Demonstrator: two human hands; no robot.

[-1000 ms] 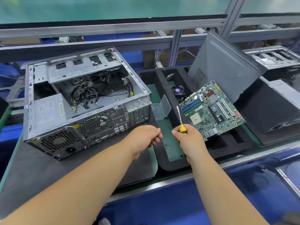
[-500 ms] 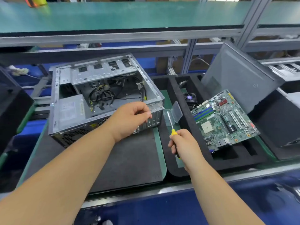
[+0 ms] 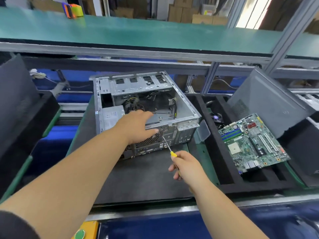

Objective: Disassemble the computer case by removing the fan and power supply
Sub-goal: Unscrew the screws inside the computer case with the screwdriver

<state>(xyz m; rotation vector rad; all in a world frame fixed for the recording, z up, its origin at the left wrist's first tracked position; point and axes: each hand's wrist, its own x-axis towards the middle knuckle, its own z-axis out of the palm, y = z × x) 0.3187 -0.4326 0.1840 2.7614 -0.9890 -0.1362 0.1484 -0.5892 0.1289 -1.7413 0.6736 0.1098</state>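
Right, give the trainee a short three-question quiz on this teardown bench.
1. True or false: the right hand holds a yellow-handled screwdriver.
2. The left hand rests on: A) the motherboard B) the computer case C) the upper shelf
3. Fill in: the screwdriver tip points at the case's ____ panel, beside the fan grille.

Key: 1 true; 2 B; 3 rear

No legible text anywhere

A pale label on the power supply [image 3: 113, 116], just left of the left hand [image 3: 138, 126], carries print too blurred to read; markings on the motherboard [image 3: 252, 144], right of the right hand [image 3: 186, 166], are likewise unreadable.
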